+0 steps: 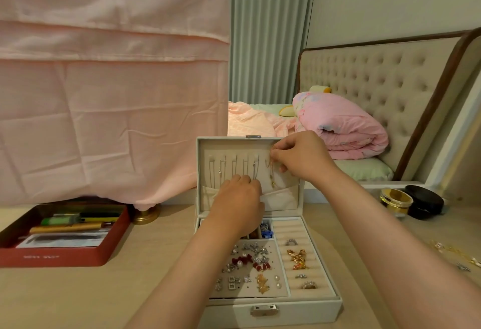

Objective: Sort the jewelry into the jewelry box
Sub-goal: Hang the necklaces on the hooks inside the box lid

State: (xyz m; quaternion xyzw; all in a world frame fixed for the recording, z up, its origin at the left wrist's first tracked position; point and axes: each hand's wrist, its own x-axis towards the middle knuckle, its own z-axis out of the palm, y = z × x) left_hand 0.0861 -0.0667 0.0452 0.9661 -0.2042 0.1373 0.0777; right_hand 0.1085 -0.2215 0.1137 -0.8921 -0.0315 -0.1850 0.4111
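The pale jewelry box (335,305) stands open on the table in front of me, its lid upright. Several silver necklaces (234,170) hang from hooks inside the lid. My right hand (299,157) pinches a thin gold necklace (271,172) at the rightmost hook near the lid's top. My left hand (238,203) rests against the lid's fabric pocket (283,196), fingers curled at its upper edge; what they hold is hidden. The tray holds several earrings (244,263) and rings (298,258).
Loose gold and silver jewelry (454,253) lies on the table at the far right. A gold-rimmed jar (395,200) and a black lid (425,202) stand behind it. A red box (57,258) of items sits at the left, under a pink cloth (109,94).
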